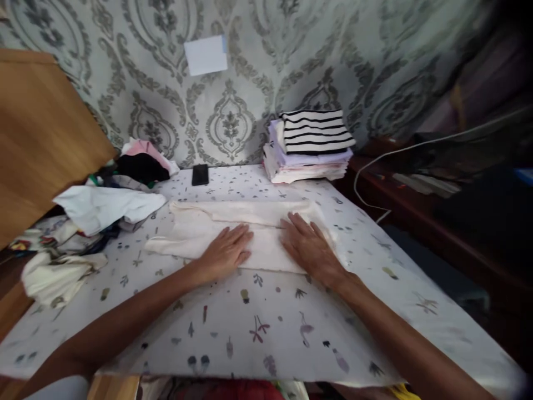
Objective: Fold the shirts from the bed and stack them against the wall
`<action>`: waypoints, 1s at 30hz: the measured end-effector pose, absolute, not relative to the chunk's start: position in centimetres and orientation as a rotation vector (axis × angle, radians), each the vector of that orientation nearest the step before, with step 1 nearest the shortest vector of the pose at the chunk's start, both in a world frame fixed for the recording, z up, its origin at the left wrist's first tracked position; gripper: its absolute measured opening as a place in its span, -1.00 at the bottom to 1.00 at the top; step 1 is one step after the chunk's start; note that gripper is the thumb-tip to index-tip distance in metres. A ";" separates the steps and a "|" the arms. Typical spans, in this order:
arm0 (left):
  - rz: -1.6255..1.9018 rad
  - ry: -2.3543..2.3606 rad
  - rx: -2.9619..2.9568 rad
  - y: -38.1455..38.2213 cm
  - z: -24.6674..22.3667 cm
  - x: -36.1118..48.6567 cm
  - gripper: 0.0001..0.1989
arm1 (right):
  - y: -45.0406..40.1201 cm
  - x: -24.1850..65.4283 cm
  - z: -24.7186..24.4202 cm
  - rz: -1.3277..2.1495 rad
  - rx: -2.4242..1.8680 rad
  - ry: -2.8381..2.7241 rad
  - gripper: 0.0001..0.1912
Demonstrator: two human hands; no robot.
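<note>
On the cream garment point(266, 250), left hand point(228, 250) and right hand point(310, 247) lie flat, fingers open, gripping nothing.

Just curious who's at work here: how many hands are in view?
2: the left hand lies on the cream cloth, and the right hand lies on it too, farther right. No others show.

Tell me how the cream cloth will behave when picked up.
The cream cloth is probably floppy: its left end lies in loose folds. Lifted by one edge, it may come unfolded, since its layers merely overlap. It looks thin, so likely light.
</note>
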State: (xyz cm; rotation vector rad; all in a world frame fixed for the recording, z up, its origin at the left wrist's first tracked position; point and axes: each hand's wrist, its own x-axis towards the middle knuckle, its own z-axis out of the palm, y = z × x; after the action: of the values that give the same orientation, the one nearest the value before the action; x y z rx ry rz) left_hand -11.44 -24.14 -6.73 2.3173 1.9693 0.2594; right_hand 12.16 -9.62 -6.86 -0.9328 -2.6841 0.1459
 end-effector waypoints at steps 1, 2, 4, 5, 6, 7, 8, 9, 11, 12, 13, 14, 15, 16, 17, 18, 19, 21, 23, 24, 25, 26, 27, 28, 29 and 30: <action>0.255 1.944 2.278 -24.3 -7.1 -11.6 -0.40 | -9.4 11.9 -7.6 0.164 -0.955 -2.712 -0.41; 0.246 1.934 2.243 -24.5 -7.3 -12.0 -0.37 | -9.1 11.7 -8.3 0.174 -0.981 -2.729 -0.38; 0.220 1.953 2.187 -25.6 -7.5 -13.0 -0.33 | -8.5 11.8 -9.5 0.173 -1.012 -2.743 -0.35; 0.205 1.975 2.163 -26.3 -7.4 -13.7 -0.31 | -8.2 12.0 -9.8 0.165 -1.017 -2.745 -0.34; 0.191 2.006 2.139 -27.0 -7.3 -14.3 -0.30 | -8.0 12.1 -10.0 0.157 -1.021 -2.745 -0.33; 0.178 2.045 2.111 -27.8 -7.2 -15.1 -0.29 | -8.0 12.2 -10.0 0.147 -1.022 -2.747 -0.32; 0.164 2.090 2.079 -28.6 -7.1 -15.8 -0.28 | -8.0 12.2 -9.9 0.138 -1.024 -2.750 -0.31; 0.151 2.137 2.043 -29.4 -7.0 -16.7 -0.29 | -8.1 12.2 -9.8 0.129 -1.028 -2.754 -0.31; 0.126 2.224 1.978 -31.1 -6.7 -18.5 -0.29 | -8.4 12.1 -9.4 0.114 -1.052 -2.765 -0.31; 0.122 2.267 1.960 -31.9 -6.4 -19.4 -0.29 | -8.6 12.0 -9.2 0.110 -1.068 -2.773 -0.30; 0.134 2.316 1.955 -32.7 -6.2 -20.4 -0.29 | -8.7 12.0 -9.1 0.107 -1.084 -2.781 -0.30; 0.168 2.374 1.956 -33.4 -5.9 -21.3 -0.30 | -8.8 11.9 -9.0 0.104 -1.093 -2.789 -0.29; 0.227 2.437 1.949 -34.2 -5.5 -22.2 -0.31 | -8.9 11.9 -8.9 0.102 -1.097 -2.797 -0.29; 0.307 2.498 1.920 -34.8 -5.2 -23.0 -0.32 | -8.9 11.9 -8.9 0.098 -1.095 -2.804 -0.29; 0.398 2.556 1.850 -35.4 -4.9 -23.7 -0.34 | -8.9 11.9 -9.0 0.094 -1.091 -2.810 -0.28; 0.486 2.599 1.742 -35.8 -4.6 -24.3 -0.37 | -8.8 11.9 -9.0 0.087 -1.088 -2.814 -0.28; 0.558 2.618 1.616 -36.1 -4.4 -24.7 -0.40 | -8.8 11.9 -9.1 0.080 -1.084 -2.814 -0.28; 0.651 2.603 1.414 -36.3 -4.3 -25.2 -0.50 | -8.7 12.0 -9.3 0.064 -1.075 -2.806 -0.28; 0.699 2.586 1.342 -36.1 -4.4 -25.2 -0.60 | -8.5 12.1 -9.6 0.047 -1.050 -2.791 -0.29; 0.706 2.594 1.340 -36.0 -4.4 -25.0 -0.63 | -8.4 12.1 -9.7 0.037 -1.034 -2.781 -0.29; 0.693 2.615 1.340 -35.8 -4.5 -24.8 -0.66 | -8.4 12.2 -9.8 0.027 -1.018 -2.774 -0.30; 0.657 2.643 1.333 -35.7 -4.5 -24.5 -0.68 | -8.3 12.2 -9.9 0.016 -1.005 -2.769 -0.30; 0.602 2.672 1.323 -35.6 -4.5 -24.4 -0.70 | -8.2 12.3 -10.0 0.007 -0.996 -2.766 -0.30; 0.538 2.698 1.316 -35.7 -4.5 -24.2 -0.73 | -8.2 12.3 -10.0 0.000 -0.993 -2.768 -0.30; 0.478 2.726 1.314 -35.8 -4.5 -24.2 -0.75 | -8.1 12.3 -10.0 -0.004 -0.995 -2.772 -0.29; 0.428 2.756 1.316 -35.9 -4.5 -24.3 -0.77 | -8.1 12.3 -10.0 -0.008 -1.001 -2.775 -0.29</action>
State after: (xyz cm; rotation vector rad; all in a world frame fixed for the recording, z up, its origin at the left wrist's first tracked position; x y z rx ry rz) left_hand -24.28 -35.94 -4.53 1.3163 2.7559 0.4280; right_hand 12.28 -8.08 -9.99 -1.0011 -2.7747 -0.0083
